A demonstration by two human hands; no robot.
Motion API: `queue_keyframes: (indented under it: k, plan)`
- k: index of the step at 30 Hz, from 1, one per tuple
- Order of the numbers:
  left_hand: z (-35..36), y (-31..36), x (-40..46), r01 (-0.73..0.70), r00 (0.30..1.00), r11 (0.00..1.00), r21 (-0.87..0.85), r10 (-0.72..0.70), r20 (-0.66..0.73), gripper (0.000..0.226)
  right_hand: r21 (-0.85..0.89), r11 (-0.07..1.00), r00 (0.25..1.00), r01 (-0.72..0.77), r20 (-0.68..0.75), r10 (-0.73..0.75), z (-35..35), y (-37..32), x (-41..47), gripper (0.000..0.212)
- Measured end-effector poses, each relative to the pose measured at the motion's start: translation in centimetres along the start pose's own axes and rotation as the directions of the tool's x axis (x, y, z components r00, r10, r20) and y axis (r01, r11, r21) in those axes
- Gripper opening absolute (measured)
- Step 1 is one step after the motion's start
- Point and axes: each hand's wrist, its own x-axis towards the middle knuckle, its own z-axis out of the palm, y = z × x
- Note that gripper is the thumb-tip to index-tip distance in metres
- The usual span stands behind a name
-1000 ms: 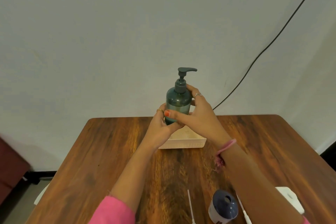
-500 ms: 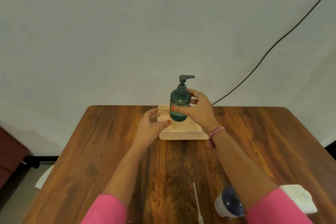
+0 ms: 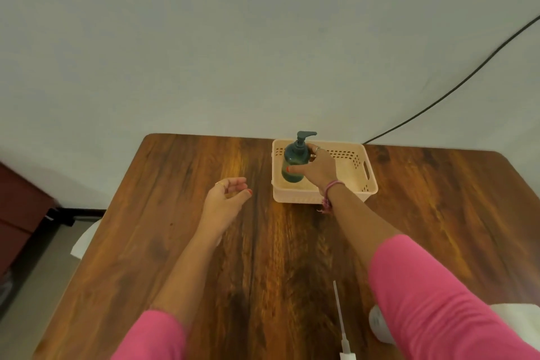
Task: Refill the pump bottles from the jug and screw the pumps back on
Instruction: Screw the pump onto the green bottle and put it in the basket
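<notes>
Right hand (image 3: pixel 320 168) round green pump bottle (image 3: pixel 294 164) in basket (image 3: pixel 358 181)

- Table (image 3: pixel 175 242): dark brown wood grain, rounded far corners, set against a pale wall.
- Basket (image 3: pixel 365 187): pale pink plastic with slotted walls, standing near the far edge, right of centre.
- Pump tube (image 3: pixel 339 310): thin and white, lying near the front edge.
- White container (image 3: pixel 378 323): at the front right, mostly hidden by a sleeve.

Head-worn camera looks forward and down over the table (image 3: pixel 181 242).
</notes>
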Motion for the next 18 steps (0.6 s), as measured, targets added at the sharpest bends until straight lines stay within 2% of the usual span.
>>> queue_keyframes:
  k: [6,11,16,18]
  plan:
    - [-0.9,-2.2,1.0,0.053,0.999,0.999,0.003,-0.053,0.008,0.022,-0.065,0.995,0.997,-0.075,0.02,0.077,2.3,2.3,1.9,0.074]
    - [-0.9,-3.1,0.9,0.068,0.998,0.998,0.016,-0.068,0.005,0.021,-0.063,0.991,0.993,-0.116,0.024,0.117,2.6,3.1,2.9,0.076]
    - [-0.2,-3.1,0.3,0.083,0.994,0.996,0.012,-0.084,0.064,0.022,-0.052,0.991,0.99,-0.124,0.06,0.128,2.1,3.0,3.0,0.088]
    - [0.2,-3.0,-0.2,0.075,0.994,0.997,0.003,-0.075,0.076,0.022,-0.002,0.99,0.99,-0.143,0.015,0.143,1.6,2.5,2.5,0.084]
